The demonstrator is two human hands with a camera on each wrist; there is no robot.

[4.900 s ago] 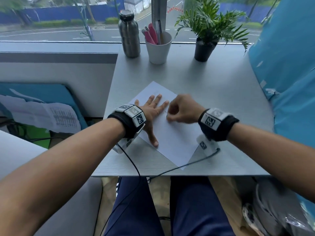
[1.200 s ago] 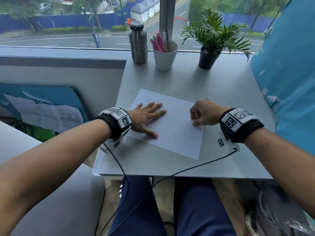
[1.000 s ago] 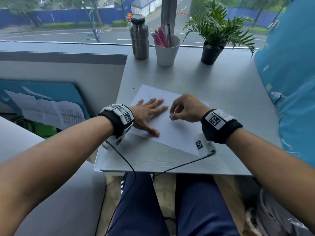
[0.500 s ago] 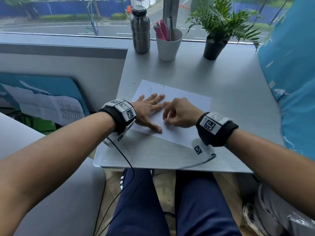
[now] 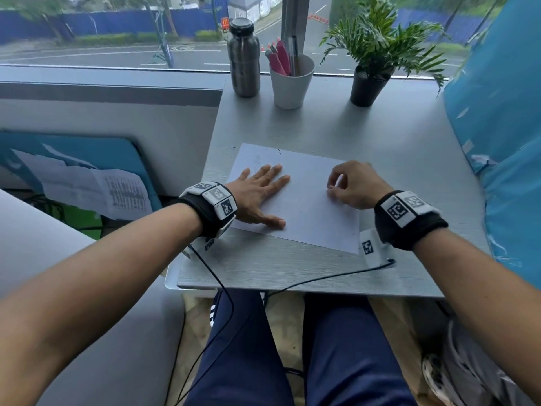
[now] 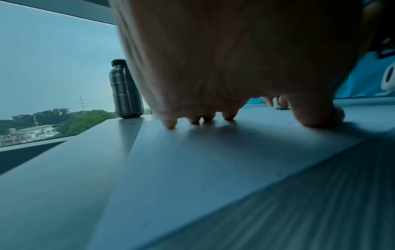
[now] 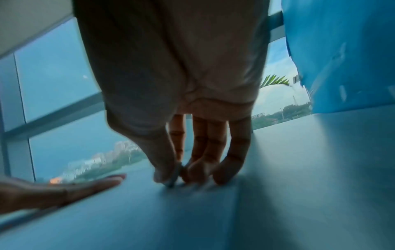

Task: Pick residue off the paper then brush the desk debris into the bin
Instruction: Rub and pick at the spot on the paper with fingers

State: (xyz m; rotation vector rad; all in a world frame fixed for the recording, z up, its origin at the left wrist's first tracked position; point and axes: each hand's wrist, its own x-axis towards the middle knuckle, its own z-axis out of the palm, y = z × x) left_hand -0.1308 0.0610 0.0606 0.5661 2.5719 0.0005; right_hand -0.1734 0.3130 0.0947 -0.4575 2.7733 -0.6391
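Note:
A white paper sheet (image 5: 307, 212) lies on the grey desk (image 5: 380, 136). My left hand (image 5: 263, 189) lies flat on the sheet's left part with fingers spread, pressing it down; the left wrist view shows the fingertips (image 6: 171, 124) touching the paper (image 6: 213, 160). My right hand (image 5: 336, 187) hovers low over the sheet's right part, fingers curled. In the right wrist view its thumb and forefinger (image 7: 175, 174) pinch a small pale bit of residue (image 7: 173, 176) against the paper. Tiny dark specks (image 5: 279, 152) dot the sheet's far edge.
At the desk's far edge stand a steel bottle (image 5: 244, 58), a white cup of pens (image 5: 291, 83) and a potted plant (image 5: 370, 86). Blue plastic sheeting (image 5: 497, 142) borders the desk's right side. A black cable (image 5: 322, 278) runs along the front edge.
My right hand has slid from beside the left fingertips to the sheet's right part, fingers still curled. The left hand stays flat on the paper.

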